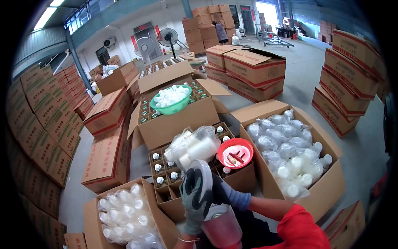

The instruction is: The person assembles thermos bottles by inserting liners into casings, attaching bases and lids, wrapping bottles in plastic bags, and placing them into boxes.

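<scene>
My left hand [193, 197], in a grey-green and black glove, is closed round the side of a translucent round plastic piece [205, 179], which looks like a lid or shallow cup tilted on edge. Against its right side is my right hand [222, 191], dark-gloved with a blue cuff; its fingers are mostly hidden. Just below the hands stands a pinkish see-through plastic jar [223, 229] with a red base. Beyond them, a bag of white plastic cups [195, 145] lies on a divided carton [166, 193] of bottles. A red bowl [236, 142] with small dark red items rests there too.
Open cartons of bagged white plastic containers stand at right [286, 153] and lower left [124, 213]. A green basin [171, 101] of white caps sits on another bottle carton. Stacked boxes [348, 79] and fans [168, 37] stand farther off; a person [220, 32] is at the back.
</scene>
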A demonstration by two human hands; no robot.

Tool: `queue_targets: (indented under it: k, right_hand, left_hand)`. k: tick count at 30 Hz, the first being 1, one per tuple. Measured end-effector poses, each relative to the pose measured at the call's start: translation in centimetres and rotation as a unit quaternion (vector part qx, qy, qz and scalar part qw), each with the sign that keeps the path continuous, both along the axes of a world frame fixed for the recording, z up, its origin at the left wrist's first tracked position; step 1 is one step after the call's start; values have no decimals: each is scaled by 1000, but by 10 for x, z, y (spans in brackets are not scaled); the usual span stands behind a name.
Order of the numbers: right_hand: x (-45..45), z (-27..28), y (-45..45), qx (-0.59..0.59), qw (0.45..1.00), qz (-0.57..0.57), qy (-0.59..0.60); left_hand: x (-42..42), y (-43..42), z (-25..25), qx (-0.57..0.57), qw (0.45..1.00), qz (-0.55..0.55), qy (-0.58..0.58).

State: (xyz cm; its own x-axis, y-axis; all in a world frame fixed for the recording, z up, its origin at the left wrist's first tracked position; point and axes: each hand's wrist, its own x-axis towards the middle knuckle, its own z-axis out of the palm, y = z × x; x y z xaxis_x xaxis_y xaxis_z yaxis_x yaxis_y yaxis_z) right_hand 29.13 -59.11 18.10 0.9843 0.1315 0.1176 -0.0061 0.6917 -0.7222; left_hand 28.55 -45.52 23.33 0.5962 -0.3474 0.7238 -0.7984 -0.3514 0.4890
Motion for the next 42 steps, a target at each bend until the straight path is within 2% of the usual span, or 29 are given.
queue_targets:
  k: [1, 3, 4, 6, 8, 9, 12, 13, 14, 15, 16, 17, 18, 20, 21, 24, 25, 26, 27, 30, 33, 34, 36, 39, 42]
  right_hand:
    - [-8, 2, -1, -87, 988, -53, -117]
    - [-15, 17, -17, -251, 960, 7, -124]
    - [-14, 22, -40, -323, 939, 118, -15]
    - [-21, 12, -71, -433, 890, 132, 45]
    - [-35, -18, -81, -513, 855, -57, -53]
    - [-38, -17, -80, -501, 864, -36, -37]
    - [-57, -13, -58, -469, 878, -41, -91]
    - [-49, -38, -49, -453, 876, -9, -164]
    - [-51, -58, -50, -459, 877, 18, -141]
    - [-55, -51, -43, -464, 877, 45, -119]
    - [-61, -43, -37, -468, 875, 72, -97]
    - [-68, -33, -34, -539, 818, 0, -202]
    - [-70, -31, -31, -529, 832, 2, -167]
    - [-75, -35, -24, -508, 856, 9, -95]
    - [-69, -45, -22, -517, 843, 8, -147]
    - [-48, -43, -21, -405, 892, 144, -137]
    - [-43, -47, -21, -401, 892, 147, -151]
    - [-40, -53, -19, -395, 891, 150, -165]
    - [-38, -56, -18, -390, 890, 155, -179]
    - [-34, -56, -22, -540, 824, 123, -117]
    - [-30, -63, -21, -474, 867, 11, -155]
    - [-31, -50, -18, -502, 856, 26, -122]
    - [-37, -23, -15, -554, 829, 54, -54]
    - [-47, -24, -9, -600, 791, -29, -117]
    - [-38, -73, -14, -621, 716, 24, -319]
  left_hand:
    - [3, 7, 8, 55, 998, -23, -3]
    - [11, 24, 2, 50, 989, -109, 89]
    - [15, 32, -4, 47, 978, -153, 132]
    - [13, 53, -32, 68, 962, -168, 206]
    - [6, 70, -53, 142, 943, -189, 235]
    - [3, 73, -57, 148, 938, -203, 237]
    - [0, 74, -59, 172, 923, -259, 225]
    - [3, 70, -54, 182, 918, -288, 204]
    - [6, 66, -51, 190, 912, -316, 180]
    - [6, 62, -50, 200, 896, -341, 205]
    - [4, 60, -55, 242, 893, -320, 202]
    - [5, 57, -59, 235, 891, -334, 197]
    - [6, 54, -61, 227, 889, -348, 192]
    - [0, 56, -63, 223, 903, -323, 178]
    - [-7, 59, -63, 223, 908, -310, 173]
    - [-27, 70, -62, 216, 933, -245, 150]
    - [-35, 74, -77, 359, 909, -193, 87]
    - [-36, 79, -91, 318, 924, -188, 102]
    - [-37, 72, -78, 275, 937, -183, 116]
    - [-26, 61, -61, 169, 951, -177, 189]
    - [-22, 59, -50, 84, 934, -187, 292]
    - [-22, 60, -47, 56, 924, -192, 326]
    - [-15, 63, -56, 76, 936, -222, 261]
    - [-15, 70, -70, 99, 942, -236, 217]
    - [-20, 75, -80, 123, 942, -251, 188]
